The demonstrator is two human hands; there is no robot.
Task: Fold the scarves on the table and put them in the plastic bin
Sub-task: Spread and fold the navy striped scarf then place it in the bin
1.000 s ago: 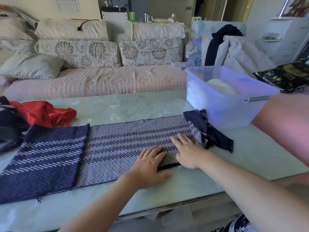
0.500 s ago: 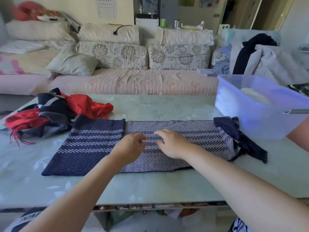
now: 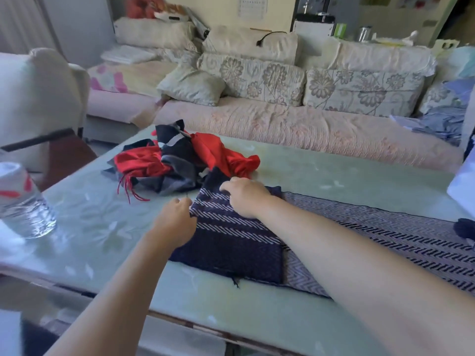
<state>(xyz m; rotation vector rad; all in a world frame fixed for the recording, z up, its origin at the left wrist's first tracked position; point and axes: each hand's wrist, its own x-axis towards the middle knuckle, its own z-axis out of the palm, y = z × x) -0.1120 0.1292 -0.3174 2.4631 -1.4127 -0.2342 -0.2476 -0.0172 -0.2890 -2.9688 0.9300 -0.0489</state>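
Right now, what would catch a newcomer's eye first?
Two bare arms reach in, the left hand and right hand gripping the near end of a navy chevron scarf stretched across the table. Behind it lies a bright red-and-black scarf heap.

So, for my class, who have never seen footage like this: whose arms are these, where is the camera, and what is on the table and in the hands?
No machine here: a person wears a camera on the head, looking down at their own bare arms. On the pale table lies a long navy herringbone scarf, spread flat. The left hand pinches its dark end at the near corner; the right hand has its grip on the far corner. Behind lies a heap of red and dark scarves, unfolded. A water bottle stands at the left. A sofa is beyond.
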